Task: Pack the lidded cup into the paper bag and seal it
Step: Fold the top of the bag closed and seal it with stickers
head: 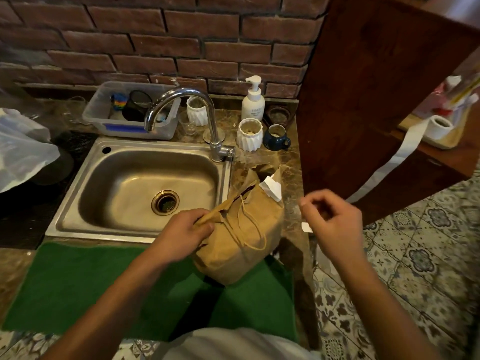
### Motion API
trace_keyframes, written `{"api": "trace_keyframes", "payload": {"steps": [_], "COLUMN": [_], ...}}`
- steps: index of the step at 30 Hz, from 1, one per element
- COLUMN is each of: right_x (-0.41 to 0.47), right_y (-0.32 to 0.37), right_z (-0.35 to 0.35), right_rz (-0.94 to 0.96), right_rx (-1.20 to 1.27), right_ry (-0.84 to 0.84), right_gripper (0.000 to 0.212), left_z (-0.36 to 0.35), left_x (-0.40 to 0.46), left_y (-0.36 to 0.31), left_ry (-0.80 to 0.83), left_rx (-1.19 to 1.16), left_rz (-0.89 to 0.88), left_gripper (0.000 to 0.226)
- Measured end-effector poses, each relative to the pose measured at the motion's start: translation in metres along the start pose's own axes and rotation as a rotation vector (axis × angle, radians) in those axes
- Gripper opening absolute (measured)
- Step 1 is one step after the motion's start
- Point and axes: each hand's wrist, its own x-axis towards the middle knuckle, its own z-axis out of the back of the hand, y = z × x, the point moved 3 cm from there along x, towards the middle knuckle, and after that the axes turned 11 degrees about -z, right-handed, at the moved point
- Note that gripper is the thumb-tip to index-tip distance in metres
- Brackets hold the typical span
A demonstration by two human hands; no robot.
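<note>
On the green mat (78,287), the left hand (181,227) has its grip clenched on the gathered top of the paper bag (241,237). The right hand (335,216) pinches a small white sticker (307,227) beside it. The cup is presumably inside, unseen. Sealing seems underway; next, press the sticker over the fold. The sink (135,178) lies beyond.

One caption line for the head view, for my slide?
Left hand grips the paper bag beside the sink; right hand pinches tape.

A red brick wall (161,35) fills the upper frame, a dark wooden panel (363,87) stands upper right, and patterned floor tiles (415,255) spread lower right.
</note>
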Motion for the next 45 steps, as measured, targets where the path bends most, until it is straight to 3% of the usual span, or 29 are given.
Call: {"api": "trace_keyframes", "payload": {"steps": [2,4,6,9,16,20,24,26,30,35,38,40,43,45], "right_x": [0.033,0.063,0.079,0.083,0.083,0.083,0.08,0.08,0.082,0.083,0.084,0.081,0.079,0.078], "right_y": [-0.001,-0.003,-0.004,-0.006,-0.022,-0.028,-0.027,-0.027,-0.027,-0.028,-0.028,-0.026,-0.023,-0.022], "right_z": [-0.001,-0.013,-0.028,-0.04,-0.039,-0.038,-0.034,-0.035,-0.043,-0.047,-0.047,-0.049,-0.054,-0.055], "right_rz": [0.017,0.004,-0.008,-0.01,0.0,0.003,-0.05,-0.04,0.019,0.054,0.06,0.092,0.14,0.174], "right_rx": [-0.16,-0.315,-0.356,-0.316,-0.224,-0.259,-0.326,-0.333,-0.375,-0.376,-0.358,-0.367,-0.386,-0.404], "right_ry": [0.042,0.193,0.402,0.595,0.588,0.567,0.662,0.692,0.587,0.528,0.503,0.508,0.49,0.455], "right_gripper": [0.045,0.084,0.096,0.075,0.02,0.018,0.035,0.026,0.004,0.002,0.003,0.006,0.008,0.01], "left_z": [0.007,0.013,0.018,0.025,0.031,0.029,0.032,0.033,0.035,0.045,0.05,0.052,0.041,0.027], "left_x": [0.006,0.011,0.015,0.021,0.029,0.031,0.031,0.031,0.031,0.032,0.036,0.046,0.065,0.071], "left_y": [-0.002,-0.004,-0.003,0.001,0.009,0.007,0.01,0.01,0.007,-0.003,-0.013,-0.021,-0.038,-0.044], "left_ry": [0.077,0.133,0.174,0.207,0.203,0.23,0.204,0.192,0.208,0.216,0.218,0.203,0.279,0.373], "left_rx": [0.037,0.032,0.03,0.005,-0.099,-0.087,-0.106,-0.109,-0.135,-0.224,-0.287,-0.161,0.067,0.125], "left_rz": [-0.04,-0.061,-0.08,-0.089,-0.089,-0.129,-0.117,-0.113,-0.13,-0.145,-0.112,-0.128,-0.198,-0.217], "left_gripper": [0.022,0.013,0.009,0.013,0.02,0.024,0.025,0.026,0.032,0.048,0.035,0.022,0.045,0.041]}}
